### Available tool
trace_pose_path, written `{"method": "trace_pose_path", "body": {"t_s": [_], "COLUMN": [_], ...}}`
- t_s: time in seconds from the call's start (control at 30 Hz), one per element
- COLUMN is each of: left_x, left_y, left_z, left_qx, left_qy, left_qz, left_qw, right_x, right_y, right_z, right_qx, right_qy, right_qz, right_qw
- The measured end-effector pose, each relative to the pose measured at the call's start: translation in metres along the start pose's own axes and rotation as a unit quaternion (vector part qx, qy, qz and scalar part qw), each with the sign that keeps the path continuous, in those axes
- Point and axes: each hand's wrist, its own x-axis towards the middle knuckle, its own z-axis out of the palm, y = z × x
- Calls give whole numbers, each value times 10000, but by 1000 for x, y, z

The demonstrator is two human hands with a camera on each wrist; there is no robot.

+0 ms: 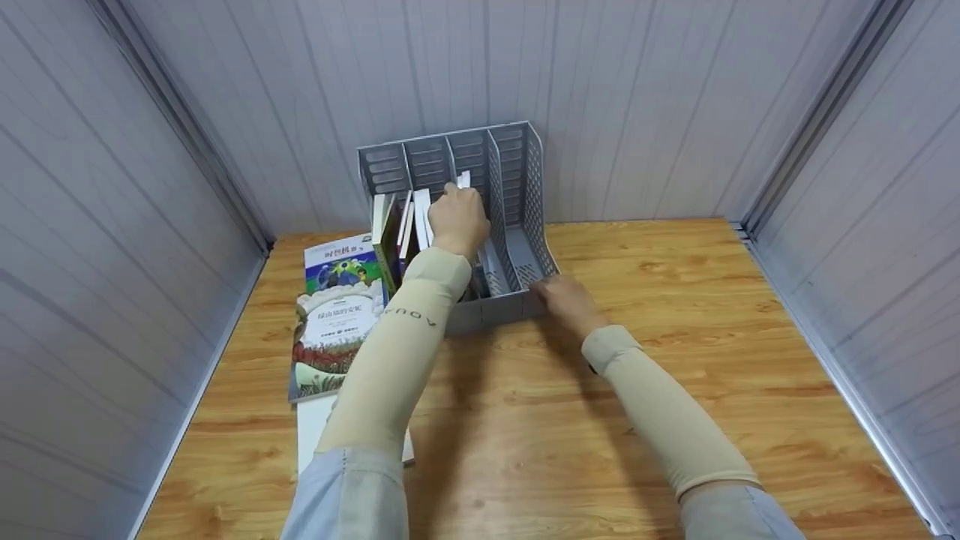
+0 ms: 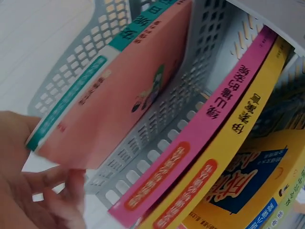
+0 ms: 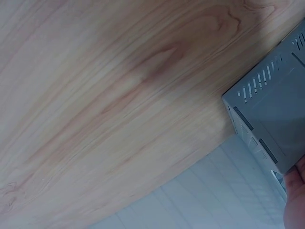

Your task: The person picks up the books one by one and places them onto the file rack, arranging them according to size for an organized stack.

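A grey file rack with several slots stands near the back wall. My left hand is over its middle and pinches a thin book with a pink cover and a teal spine. In the left wrist view, that book is tilted inside a slot, thumb and fingers at its near end. Beside it are a magenta-spined book and a yellow-spined book. My right hand grips the front right corner of the rack, its fingers mostly cut off in the right wrist view.
More books stand upright in the rack's left slots. Left of the rack lie a blue-topped book, an illustrated book and a white-covered one. Panelled walls enclose the wooden table at the back and sides.
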Motion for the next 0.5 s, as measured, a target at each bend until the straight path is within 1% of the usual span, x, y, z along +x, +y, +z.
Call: {"method": "trace_pose_path", "body": {"t_s": [0.1,0.2,0.3,0.4,0.5], "left_x": [-2,-5,-7,-8,-9], "left_y": [-5,-12,-20,-31,-48], "left_z": [-10,-22,-37,-51,-62], "left_qx": [-251,-538,-777,-881,-945], "left_qy": [-163,-127,-20,85,163], "left_qz": [104,197,276,239,111], "left_qw": [9995,9983,9966,9958,9953], "right_x": [0,-1,-2,-2,-2], "right_y": [1,3,5,7,8], "right_z": [1,2,3,4,5], "right_qx": [159,169,140,128,96], "right_qy": [59,179,336,293,142], "right_qz": [-72,-269,-381,-340,-226], "right_qw": [9998,9993,9986,9989,9996]}}
